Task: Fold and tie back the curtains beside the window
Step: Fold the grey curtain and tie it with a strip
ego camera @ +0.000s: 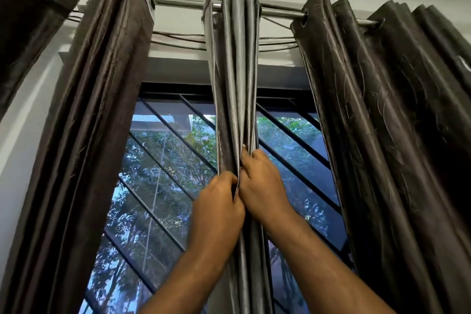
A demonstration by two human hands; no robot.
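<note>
A narrow grey curtain [235,63] hangs gathered into tight vertical pleats from the metal rod [279,10] in front of the window [163,160]. My left hand [216,207] grips the pleats from the left side at about mid-height. My right hand [262,186] grips the same bundle from the right, slightly higher, with its fingertips tucked between the folds. The two hands touch each other around the fabric. Below them the curtain hangs straight down between my forearms.
A dark brown curtain [84,135] hangs bunched on the left and another patterned dark one [390,122] on the right. Black diagonal window bars [163,222] cross the glass, with trees outside. Loose cables [178,37] run along the white wall under the rod.
</note>
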